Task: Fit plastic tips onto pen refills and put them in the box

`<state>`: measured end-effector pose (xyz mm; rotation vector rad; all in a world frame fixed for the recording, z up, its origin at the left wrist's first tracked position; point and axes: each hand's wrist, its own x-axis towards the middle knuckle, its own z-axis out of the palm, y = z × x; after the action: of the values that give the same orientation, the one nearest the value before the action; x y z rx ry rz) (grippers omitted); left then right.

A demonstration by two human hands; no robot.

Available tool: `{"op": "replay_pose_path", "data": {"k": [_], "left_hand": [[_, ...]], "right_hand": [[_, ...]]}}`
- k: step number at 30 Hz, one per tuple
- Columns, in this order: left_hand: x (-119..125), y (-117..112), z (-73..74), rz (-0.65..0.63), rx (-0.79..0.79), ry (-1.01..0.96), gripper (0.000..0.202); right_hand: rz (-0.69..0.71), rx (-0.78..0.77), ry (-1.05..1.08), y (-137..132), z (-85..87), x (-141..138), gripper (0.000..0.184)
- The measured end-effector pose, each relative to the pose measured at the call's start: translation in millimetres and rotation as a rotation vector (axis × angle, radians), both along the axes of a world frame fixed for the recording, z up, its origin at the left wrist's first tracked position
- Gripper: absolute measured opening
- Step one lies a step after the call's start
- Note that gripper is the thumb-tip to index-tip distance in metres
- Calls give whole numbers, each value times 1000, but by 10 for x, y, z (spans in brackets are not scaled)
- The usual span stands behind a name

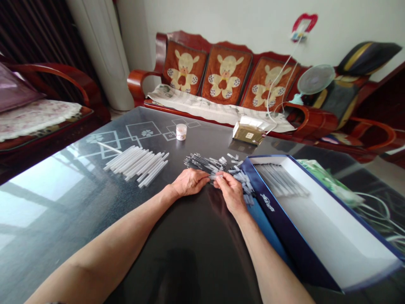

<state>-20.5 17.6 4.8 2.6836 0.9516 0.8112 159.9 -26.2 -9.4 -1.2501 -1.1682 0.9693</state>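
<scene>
Pinching a thin pale tube (216, 177), the right hand (232, 192) sits at the near edge of a loose heap of thin tubes (215, 165), its grip closed on the tube. The left hand (190, 182) lies palm down just beside it, its grip released, with the fingers stretched towards the dark-tipped tubes in the heap. The heap lies on a dark glass counter (60, 236), with its pale ends spreading towards the right. To the left, a bundle of white tubes (136, 165) lies side by side, well apart from the heap. Just right of the right hand, an open box (319, 228) with a dark blue rim and white inside rests on the counter, holding a neat row of pale tubes (280, 179). Farther along the counter stand a small white jar (181, 131) with a pink lid and a tan paper packet (248, 131). A green packet (329, 181) lies past the box. Behind the counter stands a red wooden sofa (224, 76) with cartoon-animal cushions (225, 75), and a small white fan (315, 79) sits at its right end.
</scene>
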Motion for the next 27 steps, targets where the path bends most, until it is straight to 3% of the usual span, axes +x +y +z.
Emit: {"op": "replay_pose_path", "data": {"k": [7, 11, 13, 17, 20, 24, 27], "left_hand": [[23, -61, -5, 101, 194, 111, 35], [17, -51, 8, 95, 232, 129, 35], [-1, -21, 12, 62, 247, 124, 35], [-30, 47, 6, 8, 318, 88, 33], [-25, 62, 7, -18, 342, 48, 31], [-20, 35, 29, 40, 381, -58, 41], [-34, 28, 21, 156, 394, -193, 54]], "right_hand": [[-20, -56, 144, 1, -12, -62, 38], [-2, -97, 148, 5, 48, -52, 35], [22, -67, 2, -3, 89, -16, 30], [22, 181, -572, -72, 203, 12, 14], [21, 310, -925, -148, 322, -27, 15], [-46, 362, -1095, -237, 557, 118, 17], [-248, 380, -1147, -300, 789, 545, 20]]}}
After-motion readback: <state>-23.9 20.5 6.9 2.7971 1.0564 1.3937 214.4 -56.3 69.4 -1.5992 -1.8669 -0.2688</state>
